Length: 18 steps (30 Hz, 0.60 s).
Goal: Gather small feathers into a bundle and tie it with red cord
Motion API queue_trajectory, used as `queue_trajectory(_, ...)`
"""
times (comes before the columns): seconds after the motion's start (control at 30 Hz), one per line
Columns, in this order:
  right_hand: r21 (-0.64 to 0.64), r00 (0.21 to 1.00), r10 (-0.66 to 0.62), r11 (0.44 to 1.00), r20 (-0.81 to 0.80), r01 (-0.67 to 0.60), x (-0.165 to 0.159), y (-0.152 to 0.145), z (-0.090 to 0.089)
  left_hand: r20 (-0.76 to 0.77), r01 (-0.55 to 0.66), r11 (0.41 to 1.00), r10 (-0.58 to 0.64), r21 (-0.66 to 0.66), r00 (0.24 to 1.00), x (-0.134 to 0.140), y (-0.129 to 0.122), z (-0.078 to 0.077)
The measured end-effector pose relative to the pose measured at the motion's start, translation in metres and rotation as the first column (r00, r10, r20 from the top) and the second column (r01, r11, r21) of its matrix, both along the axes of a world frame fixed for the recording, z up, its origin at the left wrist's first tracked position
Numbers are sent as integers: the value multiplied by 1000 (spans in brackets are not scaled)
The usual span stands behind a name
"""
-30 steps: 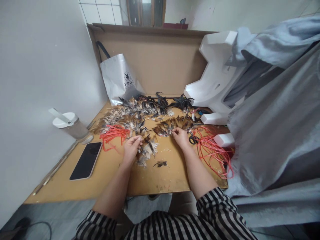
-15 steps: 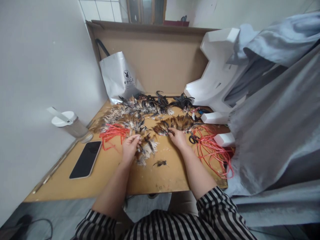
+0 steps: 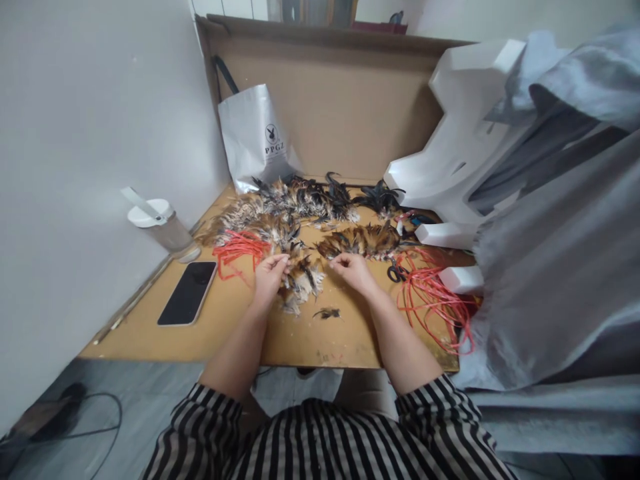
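My left hand [image 3: 271,275] is closed in a pinch at the left edge of a pile of brown and whitish feathers [image 3: 306,283]; what sits between its fingertips is too small to make out clearly. Across the small pile, my right hand [image 3: 353,272] is also pinched, its fingertips just in front of a row of brown feathers [image 3: 367,241]. Something thin, perhaps a feather, shows at the right fingertips. A small dark feather tuft [image 3: 328,313] lies nearer to me. Left of my left hand is a bundle of red plastic strips [image 3: 240,248].
A phone [image 3: 187,293] and a lidded cup [image 3: 163,227] stand at the left. Behind are more feathers [image 3: 300,200] and a silver bag [image 3: 255,137]. Black-handled scissors [image 3: 397,271], loose red strips [image 3: 430,300] and a white foam piece [image 3: 460,127] are at the right.
My right hand has drawn back from the brown feather row toward the small pile, its fingers still pinched. The left hand stays beside the pile. The camera view has shifted slightly.
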State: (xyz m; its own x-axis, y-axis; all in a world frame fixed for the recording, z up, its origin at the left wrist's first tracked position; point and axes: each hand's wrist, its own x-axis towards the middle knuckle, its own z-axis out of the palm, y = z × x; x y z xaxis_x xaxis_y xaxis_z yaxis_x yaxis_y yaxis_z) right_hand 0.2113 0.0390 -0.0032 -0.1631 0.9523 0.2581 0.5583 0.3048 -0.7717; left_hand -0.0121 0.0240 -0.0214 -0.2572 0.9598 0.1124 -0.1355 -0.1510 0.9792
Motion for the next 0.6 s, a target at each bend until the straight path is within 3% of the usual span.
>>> queue_trajectory(0.1,-106,977,200,976,70,-192,-9,-9,4,-4,5,1000,-5,-9,1000,2,-2,3)
queue_trajectory(0.17,-149,956,271,956,114,-253,-14,-14,7,-2,-6,999,6,-49,1000,4,-4,6)
queue_trajectory(0.4,-116,938,312,948,154,-296,-39,-23,18,-4,-10,999,10,-30,1000,4,-5,10)
queue_trajectory(0.47,-99,948,279,959,157,-266,-40,-21,17,2,-19,1000,19,-21,1000,3,-5,11)
queue_trajectory(0.6,-95,975,67,994,212,-47,-27,-13,12,15,-32,999,33,-27,999,4,-5,12)
